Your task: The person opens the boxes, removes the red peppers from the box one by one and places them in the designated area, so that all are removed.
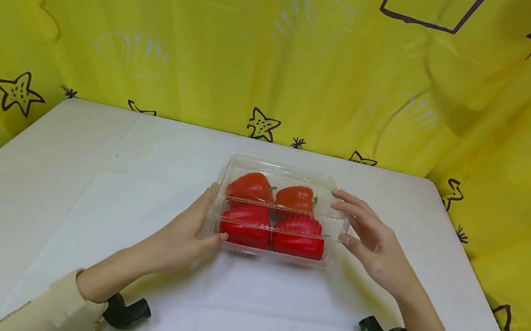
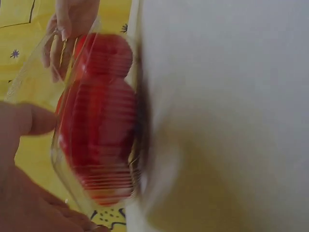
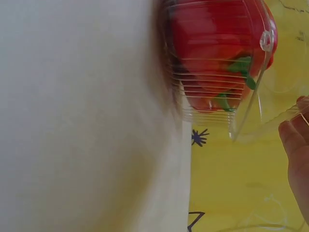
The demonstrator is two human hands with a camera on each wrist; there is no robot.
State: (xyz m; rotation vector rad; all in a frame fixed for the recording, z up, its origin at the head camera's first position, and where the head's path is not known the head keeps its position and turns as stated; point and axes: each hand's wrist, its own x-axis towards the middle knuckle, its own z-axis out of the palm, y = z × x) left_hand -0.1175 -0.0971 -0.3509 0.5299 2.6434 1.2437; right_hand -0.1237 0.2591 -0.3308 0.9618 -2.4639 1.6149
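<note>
Near the far half of the white table point(image 1: 247, 309), seen in the head view, stands a clear plastic container point(image 1: 276, 256) holding four red bell peppers point(image 1: 246, 230), arranged two by two. Its lid point(image 1: 337, 224) is of the same clear plastic (the peppers show through it). The left hand point(image 1: 187, 237) grips the container's left side, thumb at the near corner and fingers along the side, spread to the depth of the wall. The right hand point(image 1: 374, 239) pinches the lid at its right edge, thumb below the fingers with a narrow gap between. A yellow curtain point(image 1: 229, 66) backs the table.

From the left wrist, I see the left thumb point(image 2: 38, 119) against the container's rim and the other fingers lower at the side. The peppers appear behind a ribbed wall; the right hand is visible beyond, at the lid.

From the right wrist, the lid stands raised at an angle to the container, its edge at the right fingertips point(image 3: 288, 131). Green stems point(image 3: 240, 65) show through the wall. Thumb contact cannot be confirmed from this side.
</note>
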